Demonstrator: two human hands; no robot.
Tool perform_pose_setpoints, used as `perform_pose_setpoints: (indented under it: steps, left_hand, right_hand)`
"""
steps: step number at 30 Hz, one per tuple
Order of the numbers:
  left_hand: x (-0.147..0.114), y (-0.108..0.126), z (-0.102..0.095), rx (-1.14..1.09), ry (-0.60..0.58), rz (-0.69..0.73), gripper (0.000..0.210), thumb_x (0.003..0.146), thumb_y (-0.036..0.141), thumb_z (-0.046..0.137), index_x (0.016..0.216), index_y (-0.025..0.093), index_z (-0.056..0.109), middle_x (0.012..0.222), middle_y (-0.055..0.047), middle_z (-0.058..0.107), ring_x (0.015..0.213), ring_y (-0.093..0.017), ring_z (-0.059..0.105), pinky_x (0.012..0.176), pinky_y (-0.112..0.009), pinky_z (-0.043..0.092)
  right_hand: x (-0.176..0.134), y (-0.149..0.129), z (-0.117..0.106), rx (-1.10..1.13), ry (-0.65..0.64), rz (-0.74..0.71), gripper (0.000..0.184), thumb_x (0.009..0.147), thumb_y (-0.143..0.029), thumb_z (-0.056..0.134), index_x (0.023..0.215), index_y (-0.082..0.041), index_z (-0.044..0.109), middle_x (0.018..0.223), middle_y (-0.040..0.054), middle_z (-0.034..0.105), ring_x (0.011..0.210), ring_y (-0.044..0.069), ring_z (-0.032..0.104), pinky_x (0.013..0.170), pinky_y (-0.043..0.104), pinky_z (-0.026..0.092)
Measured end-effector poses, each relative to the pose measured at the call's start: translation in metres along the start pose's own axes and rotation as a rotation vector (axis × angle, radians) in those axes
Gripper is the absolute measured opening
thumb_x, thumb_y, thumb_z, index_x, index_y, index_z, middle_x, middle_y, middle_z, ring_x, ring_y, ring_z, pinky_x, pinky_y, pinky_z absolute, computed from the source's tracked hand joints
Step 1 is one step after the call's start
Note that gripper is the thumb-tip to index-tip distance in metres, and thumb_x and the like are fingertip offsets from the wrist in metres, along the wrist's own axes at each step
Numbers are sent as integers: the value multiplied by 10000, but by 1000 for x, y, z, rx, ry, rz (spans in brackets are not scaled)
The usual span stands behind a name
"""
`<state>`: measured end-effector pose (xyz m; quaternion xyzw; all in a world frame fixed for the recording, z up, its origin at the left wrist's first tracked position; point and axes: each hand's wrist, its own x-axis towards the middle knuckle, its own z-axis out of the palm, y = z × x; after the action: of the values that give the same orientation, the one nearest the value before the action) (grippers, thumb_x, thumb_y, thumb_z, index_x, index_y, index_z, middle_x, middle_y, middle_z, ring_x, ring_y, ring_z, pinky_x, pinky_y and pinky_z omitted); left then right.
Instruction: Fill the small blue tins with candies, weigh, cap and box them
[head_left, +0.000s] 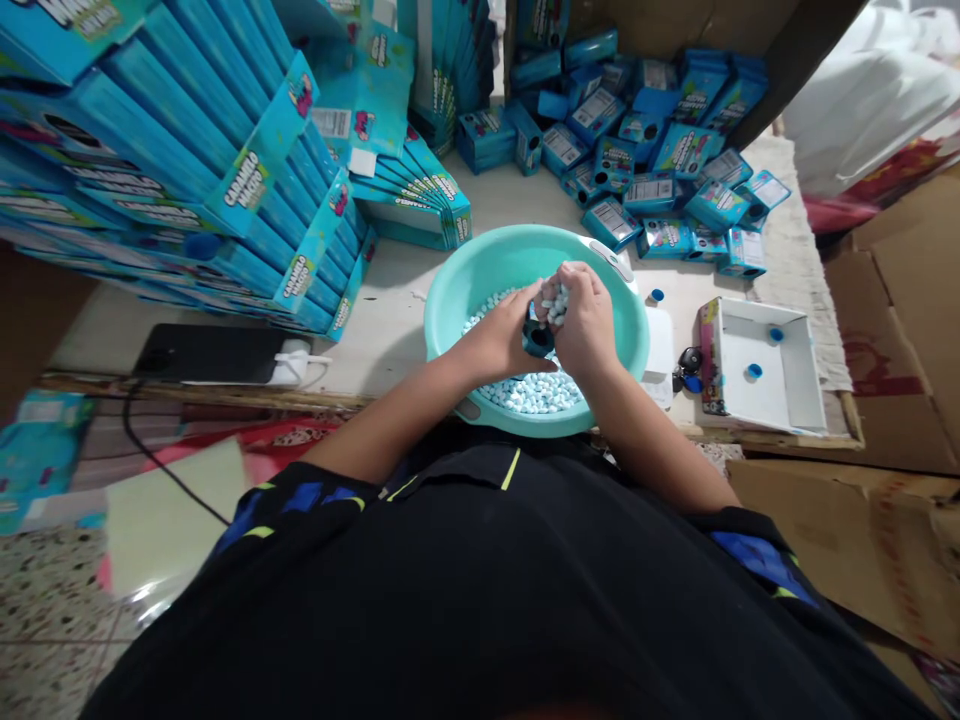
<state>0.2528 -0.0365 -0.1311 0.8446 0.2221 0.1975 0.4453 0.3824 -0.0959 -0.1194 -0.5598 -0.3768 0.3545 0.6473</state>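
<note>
A turquoise basin [450, 290] stands on the table, holding many small pale blue candies [536, 394]. Over it, my left hand [501, 335] is closed around a small blue candy box [538, 338], whose end with a dark round opening faces me. My right hand [586, 318] is cupped beside the box, fingers curled round a heap of the candies at the box's far end. The hands nearly touch, and part of the box is hidden behind the left fingers.
Small blue boxes [634, 150] lie piled at the back right. Tall stacks of blue cartons [247, 200] stand at left, near a black phone [206, 353] with a cable. At right, a white tray [795, 390] holds blue caps [754, 371], beside keys [688, 362].
</note>
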Motion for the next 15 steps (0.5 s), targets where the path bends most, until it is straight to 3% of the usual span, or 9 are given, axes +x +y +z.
perform_pose_setpoints:
  steps: [10, 15]
  left_hand:
    - [0, -3, 1, 93, -6, 51, 1162, 625, 461, 941, 1599, 176, 375, 1636, -209, 458, 1526, -435, 423, 1266, -601, 370]
    - [1, 2, 0, 112, -4, 100, 770, 689, 411, 898, 1351, 179, 580, 1341, -161, 665, 1285, -384, 617, 1126, -561, 507]
  right_hand:
    - [-7, -11, 0, -2, -29, 37, 378, 877, -599, 533, 755, -250, 455, 737, 4, 530, 770, 173, 601, 765, 345, 539]
    - [-10, -14, 1, 102, -37, 7, 325, 839, -496, 598, 704, -246, 440, 696, -7, 503, 738, 160, 570, 763, 338, 538]
